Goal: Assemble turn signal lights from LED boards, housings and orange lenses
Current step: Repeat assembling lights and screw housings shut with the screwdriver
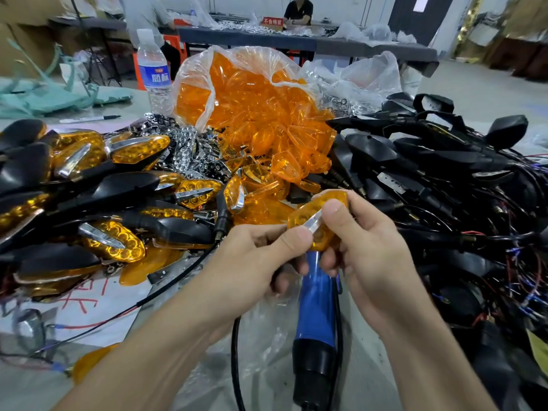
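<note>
While the lens (311, 216) is pinched by both hands: fitting of trim to a lens is judged to be the step in hand, ahead of closure on a housing.
Lens position: just below the centre of the frame, held above the driver (315, 298) and in front of the loose lens heap.
Left hand (255, 259): thumb and fingers are closed on the lower left end of the lens in a tight pinch.
Right hand (370, 244): the thumb is pressed on the upper right part, with fingers curled behind in a tight pinch.
Strip (315, 223): one, pale and shiny, laid aslant across the lens face between the two thumbs. Whether it is seated cannot be told.
Next move: firm thumb pressure along the strip is judged to be needed. A housing would then be taken from the right of the frame.
Driver: one, blue and black, lower centre, under the hands. Contact with the lower fingers cannot be told.
Bag (189, 75): one, upper centre, open. Its lenses are too many to be counted.
Lights (127, 152): finished, heaped at left. Upward of eight can be made out, but no exact count is possible.
Housings (373, 149): black, wired, heaped at right, not countable.
Reflectors (185, 143): chromed, heaped between lights and bag, not countable.
Bottle (154, 75): one, upper left.
Marker (89, 118): one, left of the bottle base.
</note>
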A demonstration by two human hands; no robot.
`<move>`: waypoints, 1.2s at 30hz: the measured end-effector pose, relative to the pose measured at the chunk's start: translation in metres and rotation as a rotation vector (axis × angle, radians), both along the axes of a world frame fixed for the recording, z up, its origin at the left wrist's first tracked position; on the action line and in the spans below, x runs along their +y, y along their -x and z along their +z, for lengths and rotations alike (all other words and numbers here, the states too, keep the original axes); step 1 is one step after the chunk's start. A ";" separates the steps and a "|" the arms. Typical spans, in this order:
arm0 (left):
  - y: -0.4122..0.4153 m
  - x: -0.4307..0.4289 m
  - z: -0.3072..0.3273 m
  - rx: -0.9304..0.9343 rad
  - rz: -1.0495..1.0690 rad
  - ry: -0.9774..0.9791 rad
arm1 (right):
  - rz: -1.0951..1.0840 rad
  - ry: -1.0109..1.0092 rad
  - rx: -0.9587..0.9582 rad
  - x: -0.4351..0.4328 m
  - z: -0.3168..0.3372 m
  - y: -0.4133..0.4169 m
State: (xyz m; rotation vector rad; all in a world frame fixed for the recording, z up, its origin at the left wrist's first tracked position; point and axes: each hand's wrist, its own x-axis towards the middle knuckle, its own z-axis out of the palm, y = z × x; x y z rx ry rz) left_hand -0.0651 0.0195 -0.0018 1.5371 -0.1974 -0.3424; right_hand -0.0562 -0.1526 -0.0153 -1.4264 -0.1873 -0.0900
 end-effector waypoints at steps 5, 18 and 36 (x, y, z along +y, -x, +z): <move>-0.001 0.002 0.003 0.041 0.024 0.012 | 0.026 -0.109 0.048 -0.001 0.000 0.002; -0.003 0.014 -0.001 -0.579 0.276 -0.469 | -0.261 0.372 -0.111 0.036 0.011 0.006; -0.055 0.078 0.001 0.207 0.298 0.291 | 0.220 1.323 -0.360 0.084 -0.001 0.010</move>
